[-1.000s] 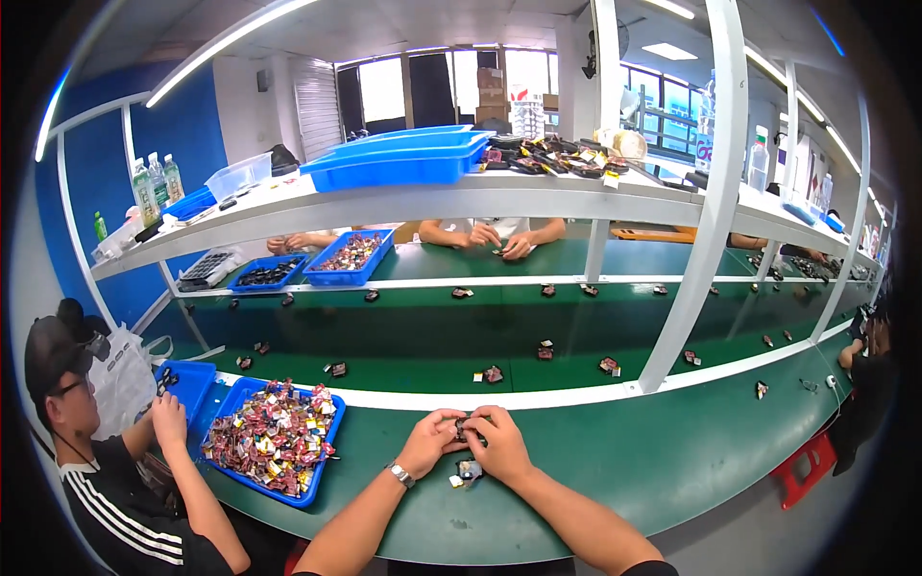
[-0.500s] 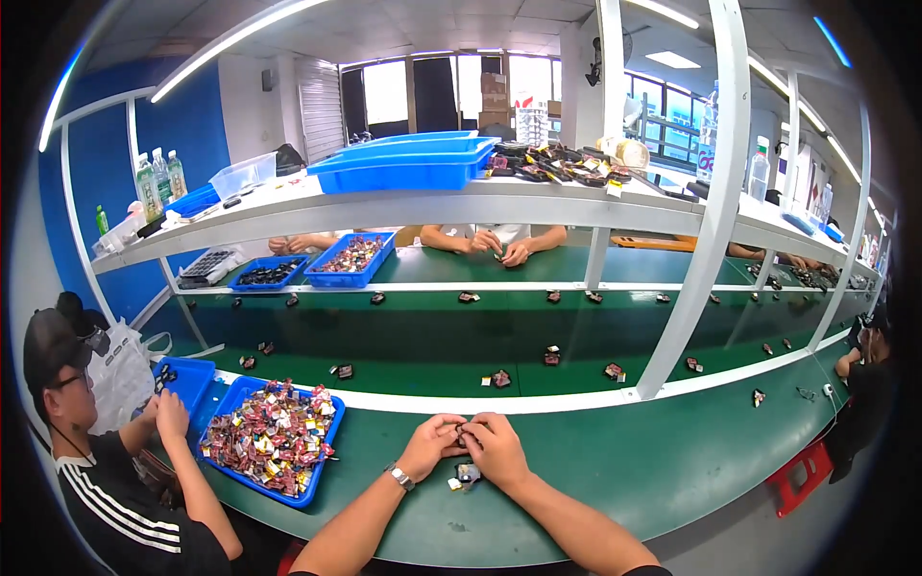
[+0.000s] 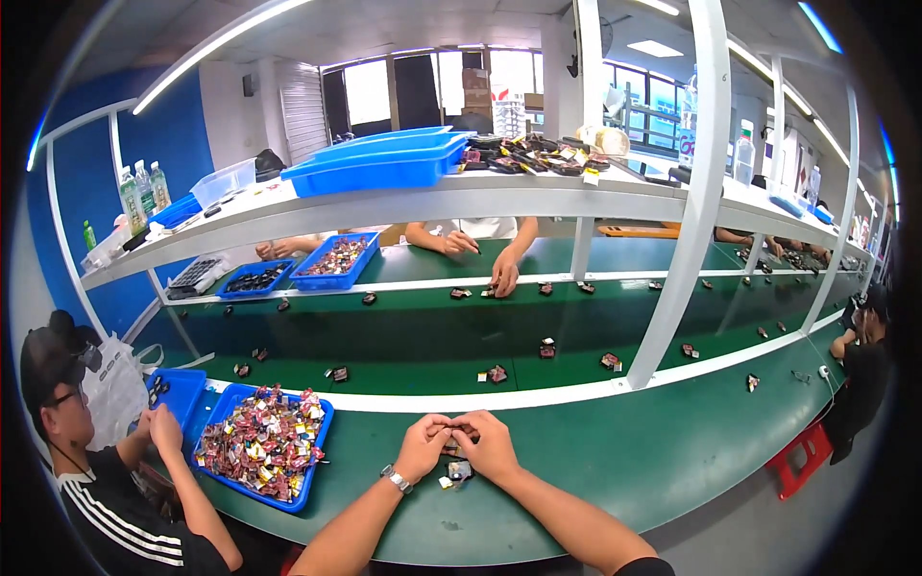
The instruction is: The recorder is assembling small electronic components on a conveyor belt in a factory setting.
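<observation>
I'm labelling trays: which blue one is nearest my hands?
The blue tray heaped with colourful parts, on your table left of your left hand; the other trays sit farther away, some on the shelf.

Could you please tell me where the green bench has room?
Right of the right hand, the green bench is bare until the small far-right part. A smaller patch lies between the left hand and the blue tray. Crowded: the heaped tray; a loose part sits between the wrists.
</observation>
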`<state>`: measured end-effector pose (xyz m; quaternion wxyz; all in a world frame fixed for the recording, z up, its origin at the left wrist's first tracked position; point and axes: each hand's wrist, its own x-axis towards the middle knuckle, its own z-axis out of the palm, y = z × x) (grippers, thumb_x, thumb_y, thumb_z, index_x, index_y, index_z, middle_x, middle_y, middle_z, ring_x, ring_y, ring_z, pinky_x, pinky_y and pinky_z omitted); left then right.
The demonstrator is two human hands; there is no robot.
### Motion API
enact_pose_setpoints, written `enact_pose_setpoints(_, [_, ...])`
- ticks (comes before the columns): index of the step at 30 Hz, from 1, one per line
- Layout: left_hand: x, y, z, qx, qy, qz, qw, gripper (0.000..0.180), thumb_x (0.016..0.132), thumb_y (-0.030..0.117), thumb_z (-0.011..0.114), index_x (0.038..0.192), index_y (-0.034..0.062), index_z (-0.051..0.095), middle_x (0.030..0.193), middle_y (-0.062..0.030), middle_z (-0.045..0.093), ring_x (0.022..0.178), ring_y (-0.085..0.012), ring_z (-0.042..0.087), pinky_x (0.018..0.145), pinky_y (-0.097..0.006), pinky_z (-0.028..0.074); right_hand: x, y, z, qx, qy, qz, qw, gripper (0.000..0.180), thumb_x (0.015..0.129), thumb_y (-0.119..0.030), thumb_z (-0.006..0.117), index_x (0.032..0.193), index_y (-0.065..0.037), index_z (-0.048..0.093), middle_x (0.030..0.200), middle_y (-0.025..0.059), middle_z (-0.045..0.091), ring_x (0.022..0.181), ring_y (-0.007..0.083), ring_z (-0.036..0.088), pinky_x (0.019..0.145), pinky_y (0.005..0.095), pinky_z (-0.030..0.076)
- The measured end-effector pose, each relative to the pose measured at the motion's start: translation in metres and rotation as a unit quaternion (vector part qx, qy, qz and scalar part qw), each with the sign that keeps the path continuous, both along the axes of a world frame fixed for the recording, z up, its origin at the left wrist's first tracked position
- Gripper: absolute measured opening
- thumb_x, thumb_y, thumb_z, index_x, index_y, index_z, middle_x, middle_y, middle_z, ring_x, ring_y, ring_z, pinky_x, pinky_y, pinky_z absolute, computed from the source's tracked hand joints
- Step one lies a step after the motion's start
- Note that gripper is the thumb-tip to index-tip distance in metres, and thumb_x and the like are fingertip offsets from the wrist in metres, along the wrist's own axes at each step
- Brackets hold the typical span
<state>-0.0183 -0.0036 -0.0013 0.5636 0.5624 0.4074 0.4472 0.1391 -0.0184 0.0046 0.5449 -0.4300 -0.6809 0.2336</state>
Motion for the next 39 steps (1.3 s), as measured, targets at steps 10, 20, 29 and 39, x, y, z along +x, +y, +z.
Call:
enact_pose_setpoints(10, [0.003,-0.005,0.006,-0.013,-0.094,0.035,0.995,0.025,0.096,0.002,0.049,0.121,-0.0036,0.048,0.118,-0.0169,0.061,0.100,-0.0225,0.065,0.082,-0.033,0.058,0.022,0.021,0.005,-0.032,0.052,-0.028,0.998,0.012,0.082,-0.002,0.067,0.093,-0.001,0.067,0.092,0.0105,0.065,0.079,0.0187,0.068,0.070,0.0291,0.055])
enact_pose_setpoints(20, [-0.003,0.001,0.003,-0.009,-0.038,-0.019,0.999,0.025,0.095,0.005,0.051,0.119,-0.0035,0.051,0.119,-0.0192,0.061,0.104,-0.0244,0.064,0.084,-0.034,0.057,0.168,0.117,-0.025,-0.055,-0.011,-0.329,0.943,0.018,0.076,-0.007,0.073,0.085,0.002,0.061,0.081,0.0117,0.066,0.073,0.0213,0.066,0.069,0.0322,0.052])
enact_pose_setpoints(29, [-0.004,0.002,-0.004,-0.005,-0.002,-0.039,0.999,0.024,0.095,0.004,0.053,0.118,-0.0023,0.054,0.115,-0.0164,0.063,0.101,-0.0224,0.065,0.081,-0.033,0.057,0.156,0.148,0.008,-0.209,-0.185,-0.427,0.860,0.057,0.070,-0.038,0.080,0.103,-0.002,0.053,0.103,0.0178,0.063,0.103,0.0392,0.058,0.085,0.0481,0.048])
enact_pose_setpoints(39, [-0.004,0.001,-0.001,0.004,-0.016,-0.053,0.998,0.024,0.096,0.006,0.052,0.119,-0.0015,0.053,0.113,-0.0164,0.063,0.098,-0.0217,0.065,0.077,-0.033,0.058,0.171,0.123,-0.001,0.071,-0.083,-0.379,0.919,0.033,0.069,-0.015,0.076,0.093,-0.004,0.056,0.081,0.0084,0.064,0.079,0.0245,0.062,0.074,0.0376,0.049])
